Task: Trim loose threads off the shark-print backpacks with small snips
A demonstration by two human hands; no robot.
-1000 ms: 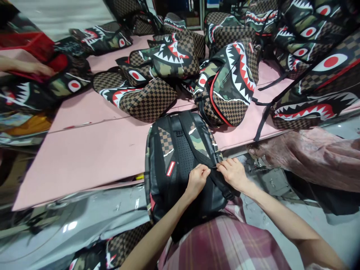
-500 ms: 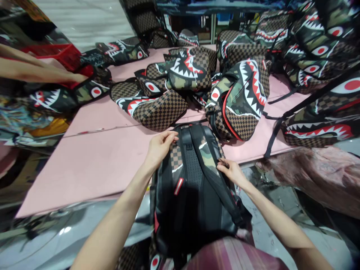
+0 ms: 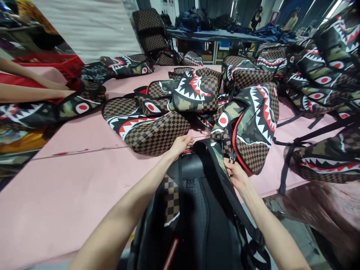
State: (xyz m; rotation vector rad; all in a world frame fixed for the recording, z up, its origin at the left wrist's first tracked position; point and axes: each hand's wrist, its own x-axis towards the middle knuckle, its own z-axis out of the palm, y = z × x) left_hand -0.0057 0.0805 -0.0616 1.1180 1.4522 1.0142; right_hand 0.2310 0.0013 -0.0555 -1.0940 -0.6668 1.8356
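A black-backed backpack (image 3: 194,202) with checkered and camouflage panels stands close in front of me, its straps and padded back facing me. My left hand (image 3: 180,145) is closed at its top left edge, where some red trim shows; the fingertips are partly hidden. On the top right edge, below a camouflage strap, my right hand (image 3: 236,174) is closed in a pinch. Dark metal zipper pulls (image 3: 232,156) show just above those fingers; I cannot tell which bag they belong to. A shark-mouth backpack (image 3: 253,127) lies right behind my right hand.
Several shark-mouth bags (image 3: 157,131) lie across the pink table (image 3: 84,187), with more piled at the right (image 3: 317,75). At left, another person's arms (image 3: 33,88) reach to a camouflage bag, near a red crate (image 3: 62,69). People stand at a far table.
The backpack and both hands have come forward and up toward the table. My left hand has moved from the bag's left side to its top edge. The view has tilted up.
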